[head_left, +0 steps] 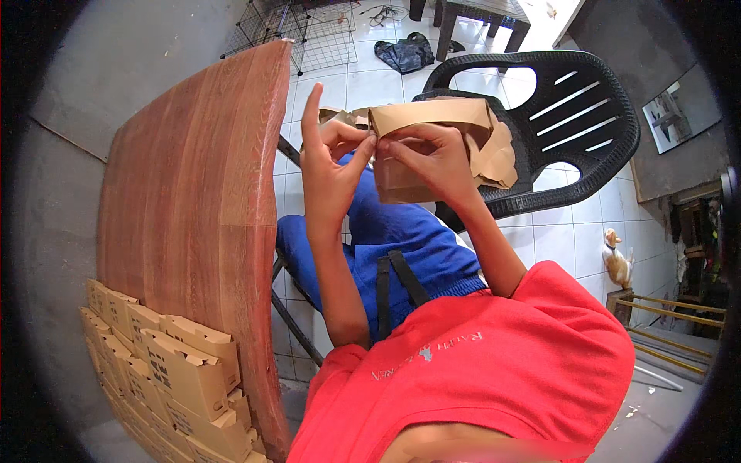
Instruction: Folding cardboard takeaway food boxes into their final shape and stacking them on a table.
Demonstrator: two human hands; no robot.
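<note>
Brown cardboard box blank held up in mid-air, in front of the black plastic chair and above the lap in blue trousers. Partly folded; loose flaps hanging off its right side, toward the chair seat.

Left hand: at the box's left top corner, thumb and middle fingers pinching the flap edge, index finger stretched straight up, clear of the cardboard.

Right hand: laid across the front face of the box, fingers curled shut on the top fold, touching the left hand's fingertips at the corner.

Relative to the chair:
- reddish wooden tabletop well off to its left, seen edge-on along the left forearm;
- stack of finished folded cardboard boxes beyond the tabletop's near end, low left;
- wire mesh panels and a dark bag on the white tile floor behind it;
- a small cat sitting on the tiles to its lower right.

Red shirt fills the lower edge.
</note>
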